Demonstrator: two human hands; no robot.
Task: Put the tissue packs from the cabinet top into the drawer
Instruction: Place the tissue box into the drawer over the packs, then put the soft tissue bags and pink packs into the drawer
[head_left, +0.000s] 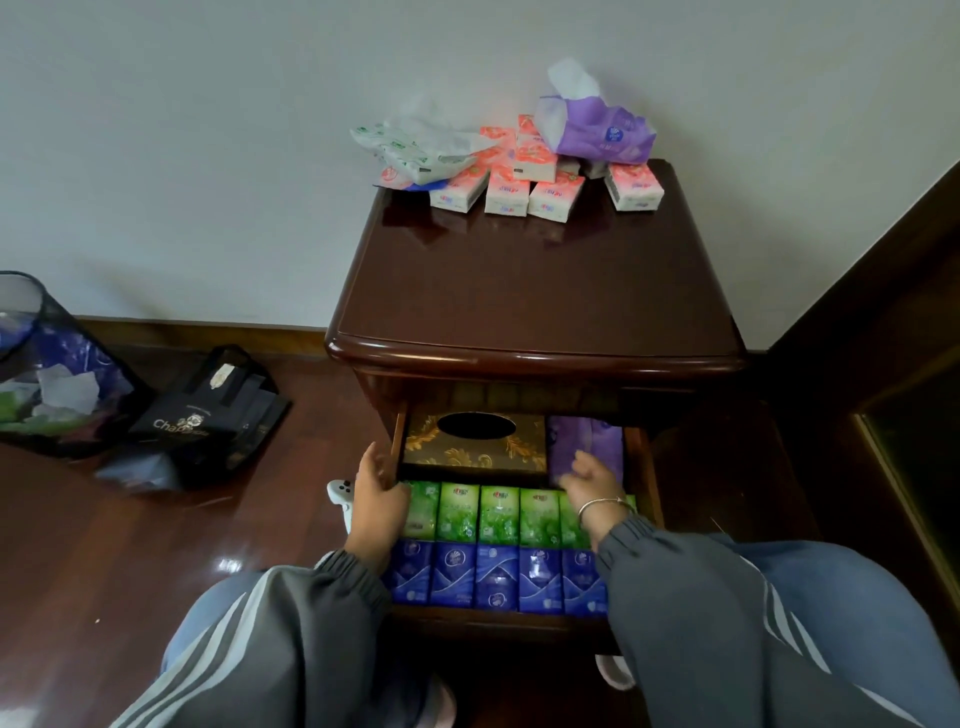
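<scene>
Several pink tissue packs (550, 195) lie at the back of the dark wooden cabinet top (535, 291), with a green-and-white pack (415, 150) at their left and a large purple pack (602, 130) on top. Below, the drawer (644, 467) stands pulled out. It holds a row of green packs (498, 514), a row of blue packs (498, 577), a brown patterned tissue box (475, 441) and a purple pack (587, 439). My left hand (376, 499) grips the drawer's left side. My right hand (589, 480) rests on the purple pack in the drawer, fingers curled.
A black paper bag (208, 415) and a mesh bin (41, 364) with wrappers stand on the wooden floor at the left. A white object (340, 493) lies by the drawer's left side. Dark furniture (883, 364) rises at the right. My knees flank the drawer front.
</scene>
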